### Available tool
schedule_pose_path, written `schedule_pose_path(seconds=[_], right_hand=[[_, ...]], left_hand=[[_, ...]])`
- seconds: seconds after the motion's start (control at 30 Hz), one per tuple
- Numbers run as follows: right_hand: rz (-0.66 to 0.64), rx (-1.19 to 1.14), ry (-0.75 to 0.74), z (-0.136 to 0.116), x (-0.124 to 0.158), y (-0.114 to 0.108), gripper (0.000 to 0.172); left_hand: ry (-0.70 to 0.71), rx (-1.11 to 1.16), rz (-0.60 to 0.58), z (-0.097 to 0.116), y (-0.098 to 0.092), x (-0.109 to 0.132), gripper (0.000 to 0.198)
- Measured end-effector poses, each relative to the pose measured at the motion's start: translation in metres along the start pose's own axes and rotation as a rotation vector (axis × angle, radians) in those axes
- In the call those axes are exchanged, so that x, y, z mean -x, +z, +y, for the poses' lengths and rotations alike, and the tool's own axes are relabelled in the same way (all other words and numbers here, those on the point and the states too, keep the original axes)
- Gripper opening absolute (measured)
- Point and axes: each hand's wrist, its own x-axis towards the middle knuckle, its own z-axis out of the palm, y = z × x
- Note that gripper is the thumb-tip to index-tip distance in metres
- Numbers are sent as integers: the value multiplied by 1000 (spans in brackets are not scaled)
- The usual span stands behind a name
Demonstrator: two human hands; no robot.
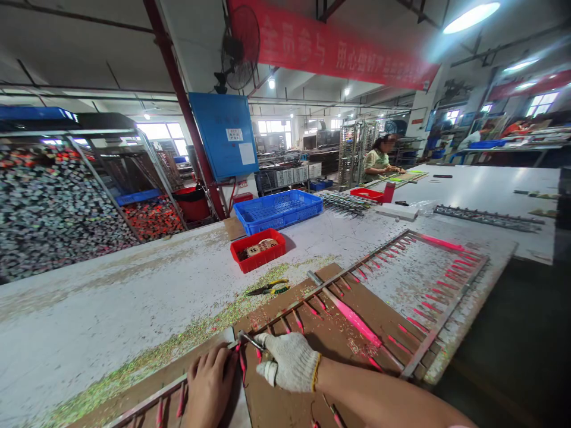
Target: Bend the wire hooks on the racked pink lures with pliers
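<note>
My right hand (289,360), in a white knit glove, is closed round a small metal tool (250,340) whose tip points at a pink piece on the long metal rack (428,351). My bare left hand (209,386) rests on the rack's near rail, fingers curled over a pink piece (242,364). The rack lies on a brown board (383,321) and carries several pink painted pieces clipped along both rails. A long pink rod (354,320) lies across the board.
Pliers with yellow-green handles (269,289) lie beyond the board. A red bin (259,249) and a blue crate (279,210) stand further back. Green-pink shavings litter the white table (111,309). A person (379,159) works at the far end. Storage racks stand left.
</note>
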Motion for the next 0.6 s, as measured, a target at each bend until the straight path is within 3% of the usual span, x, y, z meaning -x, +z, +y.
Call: schedule_pose_path(seconds=[0.3, 0.6], right_hand=[[2, -12, 5, -1, 1, -1, 45], [8, -19, -13, -1, 1, -2, 48]], left_hand=[[-11, 4, -27, 3, -4, -1, 39], [-13, 13, -34, 2, -3, -1, 38]])
